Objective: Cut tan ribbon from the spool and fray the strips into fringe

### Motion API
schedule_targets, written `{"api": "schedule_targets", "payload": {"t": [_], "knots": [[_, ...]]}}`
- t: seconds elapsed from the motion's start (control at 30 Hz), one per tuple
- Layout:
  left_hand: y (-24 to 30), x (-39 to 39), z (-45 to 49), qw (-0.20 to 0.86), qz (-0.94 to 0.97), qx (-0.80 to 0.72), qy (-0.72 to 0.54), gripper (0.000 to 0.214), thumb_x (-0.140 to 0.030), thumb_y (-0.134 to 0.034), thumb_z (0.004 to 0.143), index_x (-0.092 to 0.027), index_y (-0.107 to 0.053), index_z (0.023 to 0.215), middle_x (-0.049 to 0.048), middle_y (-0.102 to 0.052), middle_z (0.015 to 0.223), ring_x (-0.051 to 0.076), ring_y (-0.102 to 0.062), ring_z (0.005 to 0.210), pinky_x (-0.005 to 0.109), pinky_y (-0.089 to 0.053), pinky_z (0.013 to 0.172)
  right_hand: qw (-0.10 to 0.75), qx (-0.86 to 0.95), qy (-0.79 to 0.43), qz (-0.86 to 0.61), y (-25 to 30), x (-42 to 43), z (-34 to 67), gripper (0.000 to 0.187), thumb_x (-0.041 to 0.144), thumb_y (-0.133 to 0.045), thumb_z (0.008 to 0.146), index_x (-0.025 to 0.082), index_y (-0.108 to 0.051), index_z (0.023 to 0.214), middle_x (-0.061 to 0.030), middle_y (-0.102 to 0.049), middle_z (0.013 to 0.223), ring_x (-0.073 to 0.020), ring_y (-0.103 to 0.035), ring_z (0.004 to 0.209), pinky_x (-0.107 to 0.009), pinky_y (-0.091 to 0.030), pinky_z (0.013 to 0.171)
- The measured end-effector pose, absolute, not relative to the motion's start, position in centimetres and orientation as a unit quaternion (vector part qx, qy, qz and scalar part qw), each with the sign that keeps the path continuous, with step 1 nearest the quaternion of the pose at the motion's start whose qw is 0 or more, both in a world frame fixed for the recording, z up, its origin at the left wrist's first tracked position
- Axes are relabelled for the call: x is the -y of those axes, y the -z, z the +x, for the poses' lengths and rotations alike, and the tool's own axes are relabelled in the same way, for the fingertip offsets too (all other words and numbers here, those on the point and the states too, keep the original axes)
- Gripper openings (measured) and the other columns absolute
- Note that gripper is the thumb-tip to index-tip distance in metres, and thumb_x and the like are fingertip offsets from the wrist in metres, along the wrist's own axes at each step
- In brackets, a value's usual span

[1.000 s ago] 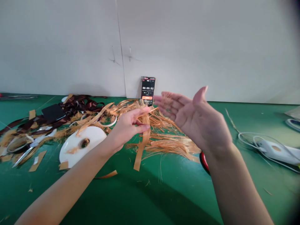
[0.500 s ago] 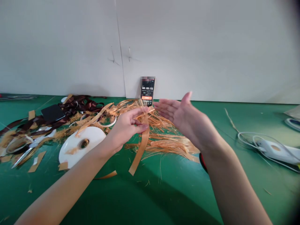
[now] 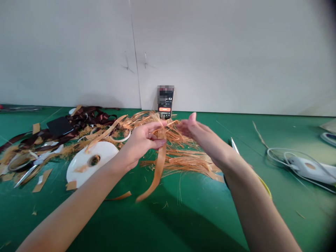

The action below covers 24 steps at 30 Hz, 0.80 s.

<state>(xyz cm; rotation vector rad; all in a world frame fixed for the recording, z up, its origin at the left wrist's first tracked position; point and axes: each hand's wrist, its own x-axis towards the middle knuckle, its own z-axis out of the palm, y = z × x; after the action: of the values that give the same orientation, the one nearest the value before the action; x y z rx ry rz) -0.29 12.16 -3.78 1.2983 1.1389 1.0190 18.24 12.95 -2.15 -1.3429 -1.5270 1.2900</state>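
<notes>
My left hand (image 3: 143, 140) is closed in a pinch on an orange ribbon strip (image 3: 156, 168), which hangs down from my fingers and curls just above the green table (image 3: 183, 224). Frayed threads spread from the strip's top end. My right hand (image 3: 199, 134) is held out with its fingers stretched toward my left hand's fingertips, close to the frayed end, holding nothing. Behind both hands lies a pile of loose orange threads (image 3: 183, 157).
A white ribbon spool (image 3: 90, 162) lies left of my left arm. Dark brown ribbon (image 3: 86, 117), cut strips, a black pad (image 3: 60, 126) and scissors (image 3: 25, 173) lie at the left. A phone (image 3: 165, 101) leans on the wall. White cable and device (image 3: 307, 166) sit right.
My right hand has come down and moved left toward my left hand's fingertips. The hanging strip's lower end has swung left and curled. Scissor blades now show beside my right forearm.
</notes>
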Motion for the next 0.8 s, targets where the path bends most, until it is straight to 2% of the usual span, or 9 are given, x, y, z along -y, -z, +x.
{"api": "schedule_targets", "payload": {"t": [0.07,0.13,0.23,0.33,0.43,0.53,0.63,0.7,0.8], "knots": [[4.0,-12.2,-0.3,0.552,0.537,-0.474,-0.427,0.054,-0.010,-0.071,0.070,-0.018,-0.061,0.122,0.0078,-0.057,0.136,0.014,-0.061,0.081,0.031,-0.051,0.076,0.444,0.565,-0.554,-0.420,1.5,-12.7,17.8,0.062,0.068,-0.027,0.090,0.021,-0.060,0.113,-0.0088,-0.063,0.128,-0.0220,-0.057,0.118,-0.036,-0.041,0.103],[4.1,-12.3,-0.4,0.560,0.533,-0.463,-0.433,0.055,-0.011,-0.071,0.070,-0.018,-0.061,0.123,0.0091,-0.056,0.136,0.016,-0.062,0.086,0.032,-0.051,0.079,0.407,0.553,-0.647,-0.331,0.5,-12.2,17.9,0.074,0.068,-0.012,0.091,0.019,-0.067,0.100,-0.0087,-0.073,0.100,-0.0195,-0.068,0.091,-0.032,-0.051,0.084],[3.9,-12.2,-0.6,0.554,0.534,-0.459,-0.445,0.056,-0.010,-0.070,0.070,-0.018,-0.060,0.124,0.0087,-0.056,0.137,0.016,-0.063,0.087,0.033,-0.049,0.084,0.176,0.561,-0.757,-0.287,-0.4,-11.4,18.7,0.090,0.073,-0.003,0.087,0.015,-0.069,0.069,-0.0078,-0.067,0.057,-0.0120,-0.055,0.045,-0.024,-0.042,0.047],[3.6,-12.1,-0.7,0.535,0.531,-0.477,-0.451,0.058,-0.010,-0.071,0.070,-0.018,-0.059,0.126,0.0095,-0.057,0.136,0.015,-0.063,0.084,0.033,-0.050,0.082,0.018,0.593,-0.709,-0.380,0.3,-11.6,19.2,0.089,0.077,-0.011,0.084,0.012,-0.069,0.065,-0.0115,-0.067,0.057,-0.0114,-0.053,0.044,-0.024,-0.040,0.045],[3.5,-12.0,-0.6,0.531,0.535,-0.478,-0.450,0.056,-0.012,-0.072,0.070,-0.019,-0.060,0.124,0.0084,-0.056,0.137,0.020,-0.062,0.097,0.034,-0.050,0.085,0.120,0.604,-0.580,-0.533,1.7,-12.5,18.8,0.077,0.077,-0.026,0.083,0.013,-0.068,0.074,-0.0174,-0.073,0.082,-0.0219,-0.067,0.072,-0.037,-0.052,0.075],[3.5,-12.0,-0.4,0.535,0.536,-0.481,-0.442,0.050,-0.012,-0.071,0.071,-0.019,-0.063,0.119,0.0068,-0.058,0.135,0.022,-0.060,0.106,0.035,-0.048,0.090,0.332,0.586,-0.526,-0.520,2.2,-13.1,18.2,0.062,0.069,-0.037,0.087,0.016,-0.065,0.098,-0.0161,-0.066,0.121,-0.0252,-0.061,0.111,-0.040,-0.040,0.104],[3.5,-12.1,-0.3,0.546,0.524,-0.484,-0.440,0.051,-0.011,-0.071,0.070,-0.019,-0.063,0.120,0.0080,-0.057,0.135,0.018,-0.063,0.093,0.035,-0.049,0.087,0.444,0.549,-0.620,-0.342,1.2,-12.6,17.9,0.058,0.060,-0.025,0.095,0.019,-0.063,0.108,-0.0089,-0.066,0.122,-0.0182,-0.060,0.113,-0.033,-0.042,0.101],[3.5,-12.1,-0.4,0.554,0.518,-0.474,-0.447,0.054,-0.009,-0.071,0.068,-0.018,-0.062,0.121,0.0093,-0.057,0.136,0.016,-0.063,0.085,0.035,-0.050,0.083,0.393,0.541,-0.695,-0.265,0.2,-11.9,18.1,0.072,0.060,-0.010,0.096,0.020,-0.069,0.092,-0.0061,-0.075,0.093,-0.0149,-0.069,0.083,-0.028,-0.051,0.080],[3.4,-12.2,-0.6,0.549,0.517,-0.471,-0.458,0.055,-0.008,-0.070,0.068,-0.018,-0.061,0.122,0.0091,-0.057,0.136,0.014,-0.062,0.081,0.032,-0.050,0.080,0.162,0.568,-0.760,-0.271,-0.6,-11.3,19.1,0.091,0.072,0.000,0.087,0.016,-0.069,0.067,-0.0067,-0.068,0.057,-0.0102,-0.056,0.045,-0.022,-0.041,0.047]]}}
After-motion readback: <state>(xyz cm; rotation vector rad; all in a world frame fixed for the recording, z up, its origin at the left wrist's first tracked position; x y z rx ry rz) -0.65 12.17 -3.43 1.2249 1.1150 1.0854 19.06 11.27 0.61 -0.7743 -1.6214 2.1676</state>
